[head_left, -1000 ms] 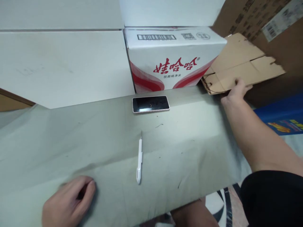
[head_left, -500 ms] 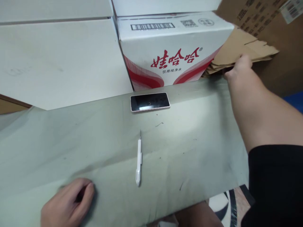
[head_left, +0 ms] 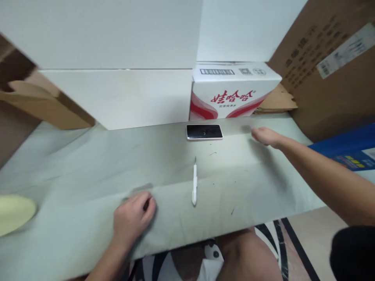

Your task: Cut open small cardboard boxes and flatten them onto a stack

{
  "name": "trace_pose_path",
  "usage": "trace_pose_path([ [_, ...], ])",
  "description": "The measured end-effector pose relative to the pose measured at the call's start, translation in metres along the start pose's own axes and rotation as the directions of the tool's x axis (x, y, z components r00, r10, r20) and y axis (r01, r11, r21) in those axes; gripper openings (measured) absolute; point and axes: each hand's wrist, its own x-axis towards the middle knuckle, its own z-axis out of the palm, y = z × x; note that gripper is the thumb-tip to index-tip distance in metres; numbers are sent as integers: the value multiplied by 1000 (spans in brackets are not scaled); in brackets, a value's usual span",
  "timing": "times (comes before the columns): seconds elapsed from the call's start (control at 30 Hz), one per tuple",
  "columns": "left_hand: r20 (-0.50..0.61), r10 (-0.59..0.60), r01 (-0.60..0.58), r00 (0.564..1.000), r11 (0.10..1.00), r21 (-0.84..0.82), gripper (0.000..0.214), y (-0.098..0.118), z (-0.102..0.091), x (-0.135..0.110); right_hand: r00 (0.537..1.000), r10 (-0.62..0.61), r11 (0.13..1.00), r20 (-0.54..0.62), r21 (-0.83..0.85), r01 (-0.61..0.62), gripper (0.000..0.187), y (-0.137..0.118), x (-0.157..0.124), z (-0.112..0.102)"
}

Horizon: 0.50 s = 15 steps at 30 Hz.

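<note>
My left hand (head_left: 133, 218) rests on a grey-green sheet (head_left: 88, 175) covering the table, its fingers curled into a loose fist with nothing in them. A thin white craft knife (head_left: 194, 185) lies on the sheet just to its right, blade pointing away from me. My right hand (head_left: 265, 136) hovers low over the sheet's far right part, fingers stretched out leftward and holding nothing, slightly blurred. It is a short way right of a black phone (head_left: 204, 132) lying flat. Torn brown cardboard pieces (head_left: 277, 102) lie behind the hand, beside a white and red carton (head_left: 234, 91).
White boards (head_left: 117, 93) stand along the back. A large brown carton (head_left: 331, 70) leans at the right over a blue box (head_left: 348, 150). Brown cardboard (head_left: 43, 105) sits at the left, and a pale yellow round thing (head_left: 14, 212) lies on the sheet's left edge.
My right hand let go of the brown cardboard pieces and drew back toward the phone. The view pulled back and swung left. My left hand stayed curled on the sheet.
</note>
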Motion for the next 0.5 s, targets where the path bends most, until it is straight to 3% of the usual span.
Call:
trace_pose_path([
  [0.1, 194, -252, 270, 948, 960, -76, 28, 16, -15, 10, 979, -32, 997, 201, -57, 44, 46, -66, -52, 16],
  [0.13, 278, -275, 325, 920, 934, -152, 26, 19, -20, 14, 960, -73, 992, 270, -80, 98, 42, -91, -67, 21],
  [0.27, 324, -202, 317, 924, 878, -359, 35, 7, -42, 22, 803, -269, 885, 533, -192, 424, 26, -191, -117, 44],
  [0.4, 203, -173, 260, 964, 781, -568, 35, -22, -56, 22, 653, -571, 654, 497, -204, 728, 13, -280, -136, 80],
  [0.5, 94, -222, 226, 970, 701, -676, 35, -41, -62, 26, 534, -755, 513, 382, -163, 843, 14, -350, -121, 117],
])
